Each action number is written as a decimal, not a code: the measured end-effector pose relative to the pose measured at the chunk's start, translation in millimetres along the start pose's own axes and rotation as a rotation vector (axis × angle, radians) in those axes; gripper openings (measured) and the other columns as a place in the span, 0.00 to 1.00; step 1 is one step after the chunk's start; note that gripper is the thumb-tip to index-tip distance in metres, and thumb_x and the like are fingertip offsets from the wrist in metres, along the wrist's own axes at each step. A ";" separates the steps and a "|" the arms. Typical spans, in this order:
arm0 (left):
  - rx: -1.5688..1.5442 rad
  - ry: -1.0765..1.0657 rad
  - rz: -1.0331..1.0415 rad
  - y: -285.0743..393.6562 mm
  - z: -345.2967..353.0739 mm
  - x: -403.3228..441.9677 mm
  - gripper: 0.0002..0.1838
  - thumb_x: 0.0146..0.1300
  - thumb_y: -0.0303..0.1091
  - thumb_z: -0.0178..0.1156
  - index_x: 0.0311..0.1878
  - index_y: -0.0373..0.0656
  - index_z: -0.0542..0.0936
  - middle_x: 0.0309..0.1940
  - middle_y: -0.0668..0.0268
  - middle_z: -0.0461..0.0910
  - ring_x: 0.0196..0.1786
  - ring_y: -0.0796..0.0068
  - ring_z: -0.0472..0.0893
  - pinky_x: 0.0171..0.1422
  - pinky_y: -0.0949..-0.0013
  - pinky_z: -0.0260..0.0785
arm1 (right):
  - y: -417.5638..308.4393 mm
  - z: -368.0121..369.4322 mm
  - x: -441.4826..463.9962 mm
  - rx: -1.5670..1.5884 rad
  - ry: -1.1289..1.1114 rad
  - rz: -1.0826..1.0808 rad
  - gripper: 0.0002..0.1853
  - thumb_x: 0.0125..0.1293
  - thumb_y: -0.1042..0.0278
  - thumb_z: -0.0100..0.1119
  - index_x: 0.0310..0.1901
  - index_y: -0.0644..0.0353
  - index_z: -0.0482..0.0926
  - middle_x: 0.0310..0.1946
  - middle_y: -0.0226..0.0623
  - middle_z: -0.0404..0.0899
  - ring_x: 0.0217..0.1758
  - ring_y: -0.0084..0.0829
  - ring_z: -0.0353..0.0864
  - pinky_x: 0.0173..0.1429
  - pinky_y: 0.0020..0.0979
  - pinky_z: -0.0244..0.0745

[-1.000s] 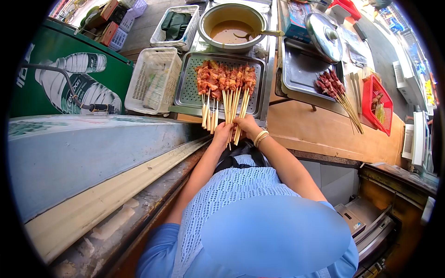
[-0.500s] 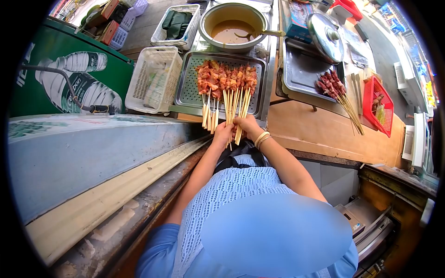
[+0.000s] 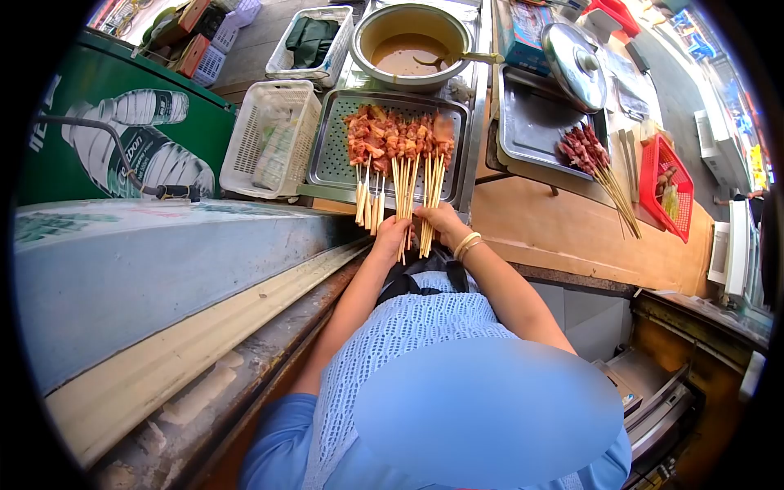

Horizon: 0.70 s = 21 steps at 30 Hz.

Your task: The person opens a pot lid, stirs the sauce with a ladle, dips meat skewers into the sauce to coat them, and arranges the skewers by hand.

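Note:
Raw meat skewers (image 3: 400, 137) lie side by side on a perforated steel tray (image 3: 331, 151), their sticks pointing toward me. My left hand (image 3: 394, 232) is closed around the stick ends of a middle bunch. Beside it, my right hand (image 3: 441, 223), with bangles at the wrist, is closed on the sticks of a second bunch at the right. A narrow gap shows between the two bunches. Further left, several skewers with thicker pale handles (image 3: 370, 204) rest on the tray, touched by neither hand.
Behind the tray stands a large pot (image 3: 359, 57) of brown liquid with a ladle. White baskets (image 3: 237, 147) are at the left. To the right are a dark tray (image 3: 523, 122), a metal lid (image 3: 572, 65), darker meat skewers (image 3: 584, 151) and a red basket (image 3: 686, 200).
My right hand has shifted slightly right with its bunch of skewers, widening the gap from the left bunch. The meat at the right end is now blurred by motion. My left hand stays nearly in place.

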<state>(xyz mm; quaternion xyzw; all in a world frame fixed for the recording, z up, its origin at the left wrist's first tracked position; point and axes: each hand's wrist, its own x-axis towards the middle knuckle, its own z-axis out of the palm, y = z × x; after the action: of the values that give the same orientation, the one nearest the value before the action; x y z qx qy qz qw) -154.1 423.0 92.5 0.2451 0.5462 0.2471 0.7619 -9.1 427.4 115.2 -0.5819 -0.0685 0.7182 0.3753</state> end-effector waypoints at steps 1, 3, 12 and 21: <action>-0.037 -0.016 -0.003 -2.3 -0.5 1.9 0.06 0.63 0.33 0.52 0.37 0.42 0.73 0.26 0.68 0.75 0.26 0.79 0.76 0.25 0.74 0.70 | -2.0 1.9 -3.1 0.000 0.000 0.000 0.04 0.57 0.77 0.56 0.33 0.69 0.75 0.23 0.41 0.77 0.21 0.33 0.79 0.23 0.34 0.77; -0.110 -0.049 -0.007 -0.9 2.0 0.9 0.06 0.62 0.33 0.52 0.39 0.42 0.74 0.28 0.68 0.76 0.26 0.78 0.76 0.26 0.74 0.71 | -4.5 6.7 -7.2 -0.078 0.005 -0.020 0.05 0.57 0.76 0.56 0.33 0.69 0.75 0.23 0.41 0.77 0.21 0.33 0.79 0.22 0.33 0.76; -0.039 0.007 -0.055 0.1 2.0 0.7 0.06 0.63 0.30 0.49 0.39 0.40 0.74 0.25 0.66 0.76 0.24 0.74 0.76 0.25 0.72 0.72 | -2.1 6.9 -3.6 -0.089 -0.015 0.026 0.07 0.59 0.72 0.56 0.35 0.66 0.76 0.23 0.39 0.77 0.19 0.32 0.77 0.21 0.33 0.77; -0.148 -0.053 -0.028 -4.7 2.7 4.4 0.08 0.64 0.31 0.50 0.39 0.38 0.75 0.30 0.64 0.79 0.29 0.74 0.79 0.27 0.73 0.73 | 4.6 5.1 8.0 -0.285 0.109 -0.072 0.06 0.56 0.71 0.56 0.31 0.65 0.76 0.21 0.36 0.76 0.18 0.32 0.77 0.20 0.32 0.75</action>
<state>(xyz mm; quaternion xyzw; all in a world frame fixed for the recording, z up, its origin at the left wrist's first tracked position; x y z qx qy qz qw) -149.8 421.9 87.1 0.1871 0.5095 0.2696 0.7954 -16.1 430.8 108.0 -0.6645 -0.1699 0.6548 0.3176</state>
